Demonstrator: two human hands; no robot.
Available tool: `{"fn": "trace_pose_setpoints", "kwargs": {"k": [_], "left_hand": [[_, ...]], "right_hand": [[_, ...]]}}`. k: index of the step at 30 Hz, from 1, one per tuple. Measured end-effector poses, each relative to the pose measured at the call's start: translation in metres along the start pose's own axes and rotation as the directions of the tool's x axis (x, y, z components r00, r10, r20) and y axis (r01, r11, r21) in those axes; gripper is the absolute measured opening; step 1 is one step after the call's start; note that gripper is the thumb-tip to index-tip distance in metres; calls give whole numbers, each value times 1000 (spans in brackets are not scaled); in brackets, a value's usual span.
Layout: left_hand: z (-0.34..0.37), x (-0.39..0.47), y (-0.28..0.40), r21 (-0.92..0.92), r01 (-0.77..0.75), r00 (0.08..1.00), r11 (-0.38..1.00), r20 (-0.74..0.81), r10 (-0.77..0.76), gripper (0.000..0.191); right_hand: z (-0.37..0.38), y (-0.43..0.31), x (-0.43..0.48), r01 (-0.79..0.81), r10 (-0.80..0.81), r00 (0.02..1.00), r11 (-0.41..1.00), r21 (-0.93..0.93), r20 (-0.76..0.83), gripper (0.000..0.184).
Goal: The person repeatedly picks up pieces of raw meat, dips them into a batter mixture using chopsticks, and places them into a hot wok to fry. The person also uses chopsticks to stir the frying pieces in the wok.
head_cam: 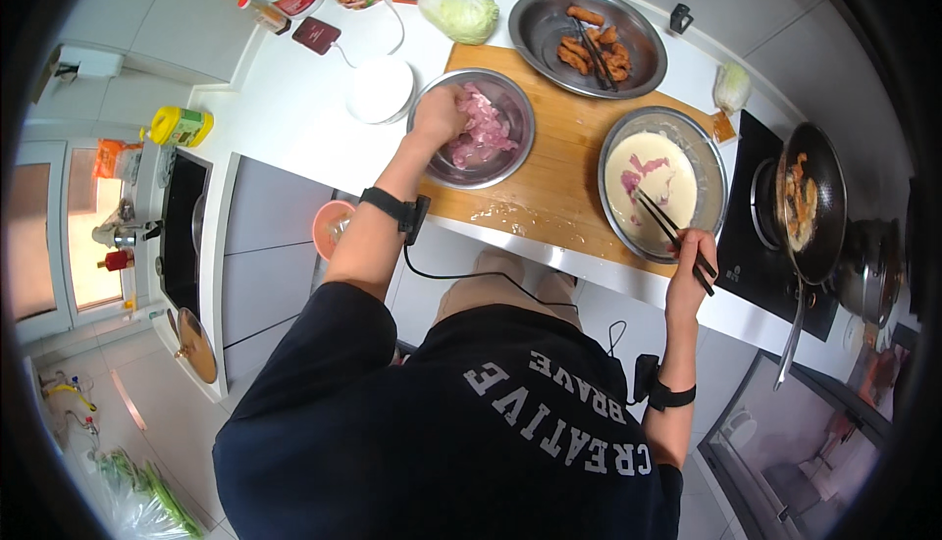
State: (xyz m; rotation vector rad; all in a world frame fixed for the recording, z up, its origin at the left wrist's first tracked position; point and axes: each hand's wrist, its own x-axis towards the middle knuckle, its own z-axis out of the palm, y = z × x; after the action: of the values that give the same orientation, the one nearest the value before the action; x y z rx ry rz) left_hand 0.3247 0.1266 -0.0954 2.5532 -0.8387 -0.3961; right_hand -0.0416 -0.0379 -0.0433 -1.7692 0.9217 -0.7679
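My left hand [440, 115] reaches into a steel bowl [517, 161] of raw meat strips [482, 128]; its fingertips touch the meat, and whether they pinch a piece is hidden. With my right hand [693, 249] I hold black chopsticks [666, 225], their tips in pale batter [673, 172]. Several pink meat strips lie in that batter, inside a second steel bowl [714, 165]. Behind, a larger steel bowl [533, 32] contains browned fried pieces [589, 51] and another pair of dark chopsticks [593, 54].
A wooden board [556, 165] lies under the bowls. At the right, a wok [828, 194] with food sits on the black hob [739, 246], its handle jutting over the counter edge. White bowls [379, 90], a cabbage [460, 14] and a charging phone [316, 35] are at the back left.
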Motion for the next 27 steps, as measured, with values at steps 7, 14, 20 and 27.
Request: {"fn": "trace_pose_setpoints", "kwargs": {"k": [7, 14, 20, 27], "left_hand": [[38, 25, 6, 168, -11, 998, 986, 57, 1, 31], [32, 33, 9, 244, 78, 948, 967, 281, -148, 40], [4, 29, -15, -213, 108, 971, 971, 231, -57, 15], [-32, 8, -1, -696, 204, 951, 689, 307, 28, 11]], "right_hand": [[4, 4, -7, -30, 30, 1000, 999, -15, 5, 23], [8, 5, -12, -28, 28, 999, 1000, 10, -31, 23], [2, 6, -15, -35, 36, 997, 999, 16, -66, 23], [0, 12, -13, -39, 41, 997, 999, 27, -71, 23]]}}
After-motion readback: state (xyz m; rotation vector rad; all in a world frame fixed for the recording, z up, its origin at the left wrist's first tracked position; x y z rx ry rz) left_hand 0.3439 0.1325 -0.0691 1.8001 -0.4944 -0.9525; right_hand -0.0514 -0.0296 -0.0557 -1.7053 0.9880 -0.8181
